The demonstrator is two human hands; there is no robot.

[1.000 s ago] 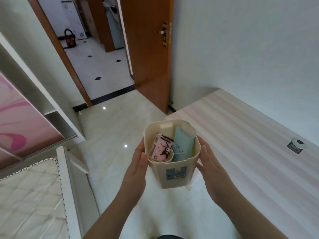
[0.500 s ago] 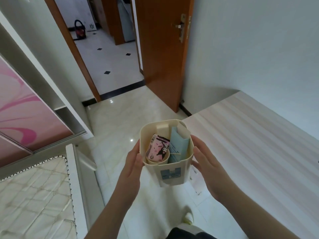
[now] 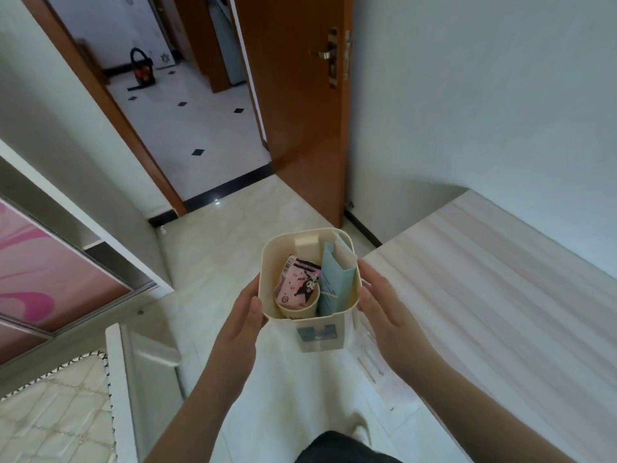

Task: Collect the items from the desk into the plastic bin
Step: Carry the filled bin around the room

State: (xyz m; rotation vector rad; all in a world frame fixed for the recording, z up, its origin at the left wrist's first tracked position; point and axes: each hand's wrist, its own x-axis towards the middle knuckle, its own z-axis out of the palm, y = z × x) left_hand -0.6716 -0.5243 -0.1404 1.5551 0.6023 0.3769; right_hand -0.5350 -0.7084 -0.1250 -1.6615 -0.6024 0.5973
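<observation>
Your left hand (image 3: pixel 245 320) and right hand (image 3: pixel 380 300) clamp the plastic bin (image 3: pixel 309 324) by its side walls, fingers flat, off the desk's (image 3: pixel 500 279) near-left corner. Looks light, rigid, smooth-walled; grip below the rim. Cream, rounded-square, holding a pink carton (image 3: pixel 298 284), paper cup (image 3: pixel 297 307), blue packet (image 3: pixel 335 284).

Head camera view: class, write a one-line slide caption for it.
Both hands, left hand and right hand, hold a cream plastic bin containing a pink patterned packet and blue paper packet.
</observation>
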